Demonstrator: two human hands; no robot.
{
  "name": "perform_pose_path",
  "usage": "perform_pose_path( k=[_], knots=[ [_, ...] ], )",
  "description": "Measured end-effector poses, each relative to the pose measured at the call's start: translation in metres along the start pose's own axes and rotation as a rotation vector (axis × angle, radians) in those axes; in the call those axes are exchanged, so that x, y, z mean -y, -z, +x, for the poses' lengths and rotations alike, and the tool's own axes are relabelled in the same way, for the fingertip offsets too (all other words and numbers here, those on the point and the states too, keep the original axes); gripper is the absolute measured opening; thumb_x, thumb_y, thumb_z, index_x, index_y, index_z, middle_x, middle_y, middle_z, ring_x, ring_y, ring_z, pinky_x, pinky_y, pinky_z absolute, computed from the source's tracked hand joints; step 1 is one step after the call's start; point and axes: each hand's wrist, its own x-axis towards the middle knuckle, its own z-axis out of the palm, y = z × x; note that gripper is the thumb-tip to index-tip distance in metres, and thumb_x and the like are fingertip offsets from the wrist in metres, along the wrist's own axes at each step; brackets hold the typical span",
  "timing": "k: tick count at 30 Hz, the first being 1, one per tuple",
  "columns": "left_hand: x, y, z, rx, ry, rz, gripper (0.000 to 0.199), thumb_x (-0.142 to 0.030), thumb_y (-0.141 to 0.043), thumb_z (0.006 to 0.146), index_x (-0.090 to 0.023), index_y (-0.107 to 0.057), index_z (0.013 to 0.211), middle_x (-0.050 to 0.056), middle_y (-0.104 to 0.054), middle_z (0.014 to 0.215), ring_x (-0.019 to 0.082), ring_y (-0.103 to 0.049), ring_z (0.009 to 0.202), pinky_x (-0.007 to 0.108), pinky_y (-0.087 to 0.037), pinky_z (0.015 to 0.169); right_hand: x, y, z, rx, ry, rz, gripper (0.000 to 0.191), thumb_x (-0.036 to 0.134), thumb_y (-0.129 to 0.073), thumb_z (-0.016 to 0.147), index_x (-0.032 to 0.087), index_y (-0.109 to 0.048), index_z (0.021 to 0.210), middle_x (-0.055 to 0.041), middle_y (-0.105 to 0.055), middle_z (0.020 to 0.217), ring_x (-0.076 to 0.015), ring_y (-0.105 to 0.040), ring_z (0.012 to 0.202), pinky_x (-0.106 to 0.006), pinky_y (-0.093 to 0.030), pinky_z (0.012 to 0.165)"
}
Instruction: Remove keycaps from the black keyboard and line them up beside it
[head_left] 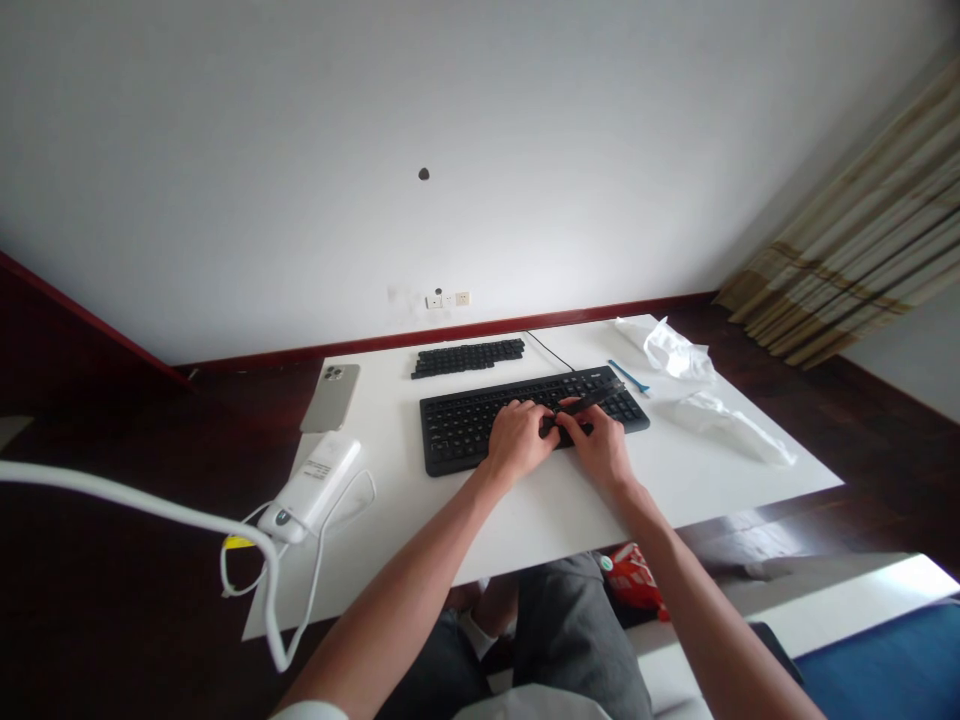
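Observation:
A black keyboard (457, 432) lies on the white table, with bare sockets showing over much of it. My left hand (521, 436) is over its middle, fingers bent and closed at a small dark piece too hidden to name. Beside it, my right hand (600, 440) has thumb and fingers closed around a dark tool (600, 396) that slants up to the right, its tip above the keyboard's right part. The fingertips of both hands nearly meet. Behind the keyboard, rows of black keycaps (469, 356) lie together on the table.
A phone (331, 395) and a white device (319, 480) with a looped cable sit at the table's left. On the right are a blue tool (628, 376) and crumpled clear plastic bags (671, 350). A thick white cable (135, 492) crosses the left foreground.

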Motion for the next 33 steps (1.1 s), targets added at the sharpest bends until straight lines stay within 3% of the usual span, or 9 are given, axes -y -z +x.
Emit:
perform_pose_path(
  k=[7,18,33],
  knots=[
    [-0.003,0.002,-0.001,-0.010,-0.005,0.045,0.016,-0.033,-0.067,0.095,-0.021,-0.070,0.104,0.007,-0.071,0.100,0.026,-0.062,0.097,0.038,-0.050,0.088,0.009,0.004,0.002,0.024,0.028,-0.047,0.034,0.048,-0.068,0.091,0.021,-0.076,0.111,-0.0048,-0.078,0.083,-0.0240,-0.072,0.078,-0.033,-0.054,0.074],
    [-0.006,-0.001,0.000,-0.017,0.014,0.148,0.012,-0.030,-0.062,0.098,-0.019,-0.066,0.101,0.008,-0.070,0.101,0.024,-0.062,0.097,0.036,-0.047,0.088,0.019,0.012,0.019,0.179,0.256,-0.109,0.024,0.044,-0.066,0.094,0.021,-0.074,0.090,-0.0055,-0.074,0.082,-0.0221,-0.069,0.075,-0.031,-0.051,0.069],
    [-0.003,-0.005,0.001,-0.042,0.012,0.129,0.012,-0.031,-0.064,0.099,-0.019,-0.065,0.098,0.007,-0.069,0.097,0.024,-0.062,0.095,0.036,-0.047,0.084,0.014,0.012,0.034,0.204,0.118,-0.081,0.032,0.050,-0.069,0.090,0.020,-0.078,0.099,-0.0005,-0.068,0.069,-0.0161,-0.057,0.062,-0.027,-0.040,0.059]
  ],
)
